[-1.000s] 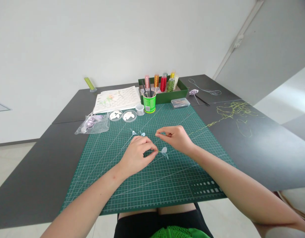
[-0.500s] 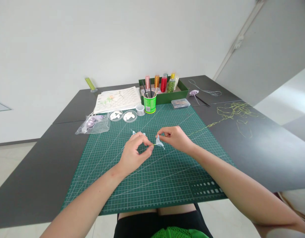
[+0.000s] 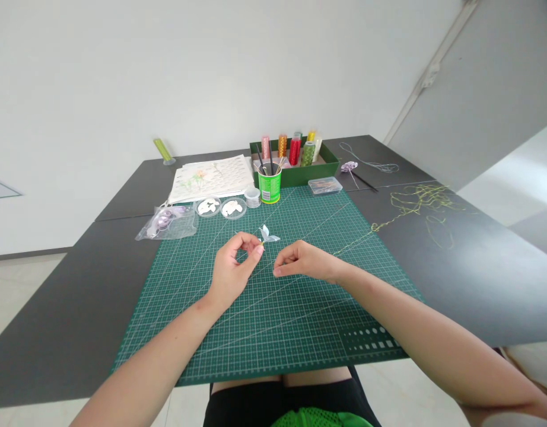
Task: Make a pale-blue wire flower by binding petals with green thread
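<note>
My left hand (image 3: 235, 265) pinches the short yellow-green stem of a small pale blue flower (image 3: 267, 235) between thumb and forefinger. Its translucent petals spread up and to the right, clear of the fingertips. Just right of and below the flower, my right hand (image 3: 302, 261) is closed, thumb against fingers, apart from the petals. Whether anything lies in that pinch is too small to make out. A thin yellow-green thread (image 3: 356, 241) comes in from the right and disappears behind my right hand. Both hands are over the green cutting mat (image 3: 255, 332).
Behind the mat stand a green tin of tools (image 3: 269, 185) and a box (image 3: 315, 174) of thread spools. Two dishes of white pieces (image 3: 233, 207), paper sheets (image 3: 211, 178) and a plastic bag (image 3: 169, 222) lie left. A clear case (image 3: 325, 185) and tangled thread (image 3: 422, 198) lie right.
My right hand has come away from the petals and dropped slightly towards me. My left hand has shifted left, and the flower has turned so its petals point upward and away.
</note>
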### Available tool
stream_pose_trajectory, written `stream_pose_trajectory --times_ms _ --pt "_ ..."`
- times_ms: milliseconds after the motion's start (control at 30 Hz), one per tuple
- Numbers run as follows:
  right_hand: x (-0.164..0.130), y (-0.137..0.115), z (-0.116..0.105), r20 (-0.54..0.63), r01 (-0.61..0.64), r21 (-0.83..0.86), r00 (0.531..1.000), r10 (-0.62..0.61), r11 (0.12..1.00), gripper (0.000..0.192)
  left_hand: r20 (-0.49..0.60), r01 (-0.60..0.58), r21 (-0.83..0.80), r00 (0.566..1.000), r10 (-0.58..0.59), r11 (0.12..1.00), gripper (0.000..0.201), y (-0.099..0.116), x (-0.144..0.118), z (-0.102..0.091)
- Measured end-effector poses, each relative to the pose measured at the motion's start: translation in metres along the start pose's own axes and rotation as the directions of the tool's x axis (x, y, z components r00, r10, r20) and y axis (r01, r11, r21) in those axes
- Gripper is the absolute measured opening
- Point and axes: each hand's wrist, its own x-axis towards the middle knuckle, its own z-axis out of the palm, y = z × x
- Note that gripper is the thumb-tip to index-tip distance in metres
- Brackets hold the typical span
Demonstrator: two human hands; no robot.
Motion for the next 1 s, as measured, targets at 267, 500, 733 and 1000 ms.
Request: stream_pose_trajectory --times_ms 267,500,733,1000 --pt "0.003 0.007 -0.002 0.038 0.080 -0.019 0.996 -0.079 0.997 0.031 0.081 0.069 -0.122 0.995 -0.059 0.990 0.012 -0.007 0.000 0.002" --pt "0.004 0.014 0.000 -0.095 0.292 -0.054 0.950 -0.296 0.955 0.071 0.077 0.079 -0.119 0.995 -0.070 0.990 0.013 -0.006 -0.001 0.003" --pt "0.002 0.006 0.025 -0.006 0.295 0.404 0.947 -0.320 0.866 0.051 0.059 0.142 -0.135 0.989 -0.135 0.981 0.014 -0.005 -0.002 0.005" --pt "0.000 -0.011 0.042 -0.419 0.273 0.456 0.905 -0.066 0.847 0.034 0.045 0.217 -0.138 0.976 -0.213 0.966 0.016 0.000 -0.007 0.011"
